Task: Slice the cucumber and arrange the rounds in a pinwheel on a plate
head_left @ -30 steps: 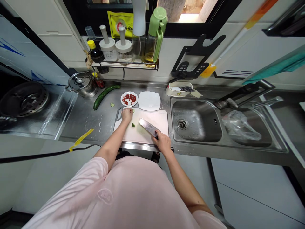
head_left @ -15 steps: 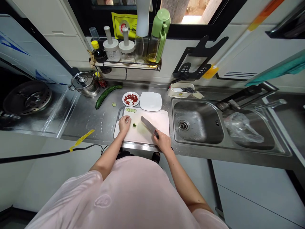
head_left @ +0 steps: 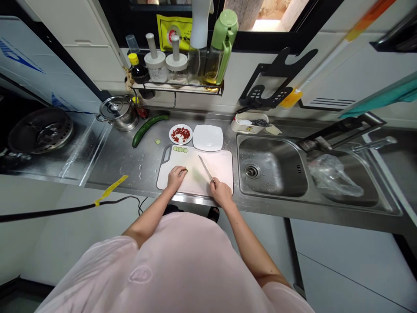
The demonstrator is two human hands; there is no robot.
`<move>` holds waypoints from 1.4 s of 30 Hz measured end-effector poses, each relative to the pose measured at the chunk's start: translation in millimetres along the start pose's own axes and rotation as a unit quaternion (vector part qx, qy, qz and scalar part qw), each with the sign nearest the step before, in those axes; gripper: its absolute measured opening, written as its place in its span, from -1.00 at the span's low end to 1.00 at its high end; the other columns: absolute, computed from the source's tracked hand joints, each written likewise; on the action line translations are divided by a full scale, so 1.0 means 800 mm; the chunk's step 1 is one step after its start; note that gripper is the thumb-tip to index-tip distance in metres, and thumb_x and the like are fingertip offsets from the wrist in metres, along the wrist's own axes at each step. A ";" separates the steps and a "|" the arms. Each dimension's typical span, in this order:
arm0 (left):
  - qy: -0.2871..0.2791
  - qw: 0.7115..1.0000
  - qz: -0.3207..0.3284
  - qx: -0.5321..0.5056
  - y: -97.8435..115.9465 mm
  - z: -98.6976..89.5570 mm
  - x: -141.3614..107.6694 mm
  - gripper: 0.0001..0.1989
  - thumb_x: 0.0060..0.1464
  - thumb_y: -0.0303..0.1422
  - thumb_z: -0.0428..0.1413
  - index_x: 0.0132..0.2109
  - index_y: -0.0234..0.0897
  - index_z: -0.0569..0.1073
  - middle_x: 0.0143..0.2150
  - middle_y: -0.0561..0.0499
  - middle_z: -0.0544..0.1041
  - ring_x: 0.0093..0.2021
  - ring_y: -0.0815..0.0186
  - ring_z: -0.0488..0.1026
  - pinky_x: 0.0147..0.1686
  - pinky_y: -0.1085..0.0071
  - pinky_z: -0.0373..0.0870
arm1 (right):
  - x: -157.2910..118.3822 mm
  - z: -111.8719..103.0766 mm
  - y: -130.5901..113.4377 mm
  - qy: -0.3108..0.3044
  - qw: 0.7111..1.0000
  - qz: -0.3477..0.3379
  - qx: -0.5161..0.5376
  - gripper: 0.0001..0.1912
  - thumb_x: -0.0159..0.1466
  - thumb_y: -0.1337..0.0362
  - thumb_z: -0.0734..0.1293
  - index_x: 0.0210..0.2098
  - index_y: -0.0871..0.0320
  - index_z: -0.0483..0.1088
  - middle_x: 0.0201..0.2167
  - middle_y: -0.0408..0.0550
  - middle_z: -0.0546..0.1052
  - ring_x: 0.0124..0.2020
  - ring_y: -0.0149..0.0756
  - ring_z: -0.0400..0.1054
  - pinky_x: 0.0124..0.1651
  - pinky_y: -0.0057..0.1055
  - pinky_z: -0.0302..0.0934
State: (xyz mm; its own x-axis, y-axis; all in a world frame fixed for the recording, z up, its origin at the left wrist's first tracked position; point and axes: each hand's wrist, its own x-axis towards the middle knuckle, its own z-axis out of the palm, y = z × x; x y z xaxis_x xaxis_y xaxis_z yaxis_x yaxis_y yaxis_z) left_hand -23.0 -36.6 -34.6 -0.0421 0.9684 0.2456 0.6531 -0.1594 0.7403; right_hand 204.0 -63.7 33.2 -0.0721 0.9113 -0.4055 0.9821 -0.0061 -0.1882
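My right hand [head_left: 222, 191] grips a kitchen knife [head_left: 205, 166] by its handle, the blade pointing away over the white cutting board [head_left: 169, 163] with its edge nearly upright. On the board's left half, my left hand [head_left: 176, 178] has its fingers pinched together on a small dark green cucumber piece [head_left: 186, 170], mostly hidden by the fingertips. A short row of overlapping cucumber slices [head_left: 180, 149] lies along the board's far edge. One loose slice [head_left: 158, 141] rests on the steel counter, left of the board.
Behind the board stand a plate of chopped red bits [head_left: 180, 134] and a white square plate [head_left: 207, 138]. A whole cucumber [head_left: 150, 129] lies left, near a lidded pot [head_left: 119, 114]. The sink [head_left: 273, 167] is at right; a bottle rack [head_left: 177, 90] hangs above the counter.
My left hand has moved right and slightly nearer me, onto the small green piece that lay loose. The knife blade has turned, now showing a narrower profile.
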 end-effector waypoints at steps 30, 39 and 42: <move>0.001 1.000 -0.015 0.009 -0.001 0.006 0.001 -0.80 0.16 -0.34 -0.02 -0.34 -0.21 0.47 -0.26 -0.01 0.50 -0.19 0.35 0.43 -0.14 0.43 0.33 | -0.019 0.003 -0.048 -0.046 0.992 -0.103 -0.062 -0.69 0.38 0.26 -0.01 -0.03 0.13 0.26 -0.31 0.02 0.53 -0.24 -0.21 0.43 -0.26 -0.42 0.10; -0.016 0.999 -0.035 0.028 0.000 0.003 0.001 -0.80 0.16 -0.33 -0.03 -0.35 -0.22 0.46 -0.26 -0.02 0.49 -0.18 0.34 0.42 -0.14 0.43 0.32 | -0.020 0.002 -0.057 -0.071 0.989 -0.108 -0.077 -0.68 0.38 0.30 -0.03 0.00 0.16 0.23 -0.28 0.09 0.52 -0.21 -0.20 0.43 -0.23 -0.40 0.14; -0.011 0.999 -0.030 0.026 -0.002 0.004 0.001 -0.81 0.15 -0.34 -0.03 -0.35 -0.21 0.45 -0.27 -0.02 0.49 -0.20 0.35 0.42 -0.16 0.44 0.32 | -0.018 0.002 -0.058 -0.072 0.989 -0.103 -0.076 -0.68 0.37 0.31 -0.02 0.00 0.16 0.23 -0.28 0.09 0.53 -0.21 -0.21 0.43 -0.22 -0.40 0.15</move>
State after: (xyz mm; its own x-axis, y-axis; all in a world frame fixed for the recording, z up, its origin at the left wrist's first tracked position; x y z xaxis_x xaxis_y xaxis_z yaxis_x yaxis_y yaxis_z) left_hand -21.9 -34.8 -37.7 -0.0655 0.9802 0.1870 0.6877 -0.0914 0.7202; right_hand 159.2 -77.3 46.0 -0.2874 0.8186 -0.4972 0.9578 0.2467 -0.1475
